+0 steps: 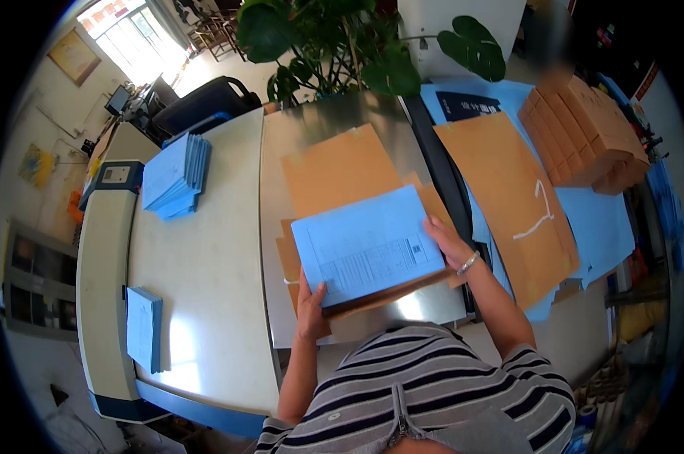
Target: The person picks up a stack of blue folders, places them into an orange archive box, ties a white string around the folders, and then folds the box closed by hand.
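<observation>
A blue printed paper folder (370,244), perhaps a stack of them, is between my two hands above the metal tabletop. My left hand (312,303) grips its lower left corner, the thumb on top. At its right edge my right hand (445,235) holds on, thumb on the upper face. Brown kraft folders (342,167) lie flat beneath and behind it, some jutting out at both sides. A brown edge shows just under the blue one; whether my hands hold that too, I cannot tell.
On the cream table at left stand a larger stack of blue folders (174,173) and a smaller one (143,329). At right are a large kraft sheet (506,210), blue sheets (597,227) and brown file boxes (580,130). A potted plant (330,51) stands behind, a blurred person beyond the boxes.
</observation>
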`<state>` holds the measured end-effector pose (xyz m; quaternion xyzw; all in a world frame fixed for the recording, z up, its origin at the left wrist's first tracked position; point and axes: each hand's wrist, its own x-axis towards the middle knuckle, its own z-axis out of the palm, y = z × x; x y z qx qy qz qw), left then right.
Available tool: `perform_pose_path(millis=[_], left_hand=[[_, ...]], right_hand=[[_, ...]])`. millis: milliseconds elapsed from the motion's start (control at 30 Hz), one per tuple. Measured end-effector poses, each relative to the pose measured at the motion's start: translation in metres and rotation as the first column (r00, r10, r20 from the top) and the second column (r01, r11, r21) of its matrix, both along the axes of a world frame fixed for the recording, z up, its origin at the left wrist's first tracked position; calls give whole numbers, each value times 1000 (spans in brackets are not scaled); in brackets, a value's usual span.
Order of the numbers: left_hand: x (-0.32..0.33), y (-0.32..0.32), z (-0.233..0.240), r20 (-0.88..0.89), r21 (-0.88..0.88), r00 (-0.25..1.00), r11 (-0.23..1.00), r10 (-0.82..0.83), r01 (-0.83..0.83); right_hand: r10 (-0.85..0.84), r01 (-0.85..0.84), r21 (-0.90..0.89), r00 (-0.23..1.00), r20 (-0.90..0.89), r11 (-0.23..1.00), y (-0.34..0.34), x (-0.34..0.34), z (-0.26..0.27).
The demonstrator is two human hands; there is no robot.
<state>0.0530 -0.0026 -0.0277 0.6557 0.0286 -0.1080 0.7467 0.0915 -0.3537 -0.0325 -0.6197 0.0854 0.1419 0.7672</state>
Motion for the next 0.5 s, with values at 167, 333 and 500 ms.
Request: perform_pose_path(millis=[167, 333, 500], left_hand=[[2, 1, -2, -61, -152, 997, 987, 36, -45], [2, 3, 2, 12, -59, 998, 996, 61, -61], [-15, -8, 45, 359, 621, 914, 780, -191, -81]], right_hand=[[-59, 58, -29, 998, -14, 998, 10, 2, 11], [-39, 39, -5, 998, 54, 999, 7, -1, 27], [125, 118, -471, 882, 454, 874, -4, -37, 39]])
